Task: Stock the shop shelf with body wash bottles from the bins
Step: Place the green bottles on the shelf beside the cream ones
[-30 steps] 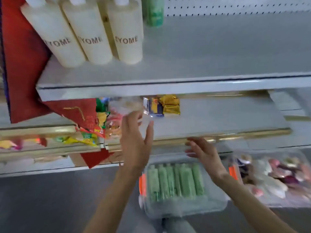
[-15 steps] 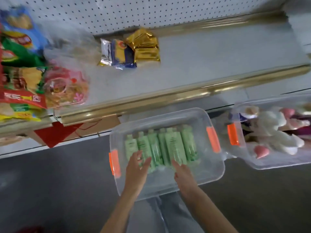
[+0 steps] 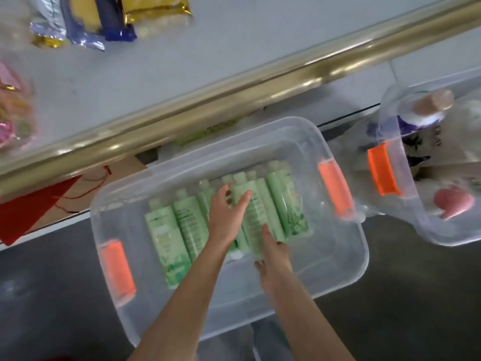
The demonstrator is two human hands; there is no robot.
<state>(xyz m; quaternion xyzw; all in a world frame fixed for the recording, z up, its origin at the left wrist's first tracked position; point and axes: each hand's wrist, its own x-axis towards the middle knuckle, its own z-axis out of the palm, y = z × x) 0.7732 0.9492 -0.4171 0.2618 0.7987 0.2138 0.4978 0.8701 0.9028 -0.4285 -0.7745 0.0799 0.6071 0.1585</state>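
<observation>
Several green body wash bottles [image 3: 166, 238] lie side by side in a clear plastic bin [image 3: 328, 259] with orange handles, on the dark floor below the shelf. My left hand [image 3: 226, 217] rests flat on the middle bottles, its fingers spread over one bottle [image 3: 253, 217]. At the near end of that same bottle is my right hand [image 3: 273, 254], with a fingertip touching it and the fingers apart. Neither hand has closed around a bottle.
The grey shelf [image 3: 182, 63] with a gold front rail [image 3: 234, 100] runs above the bin. Snack packets [image 3: 109, 19] lie at its back left. A second clear bin [image 3: 406, 204] with mixed items stands to the right. A red paper [image 3: 26, 212] lies at the left.
The view has dropped from the shelf to the bin. Both hands have come down into the bin and now touch the middle bottles.
</observation>
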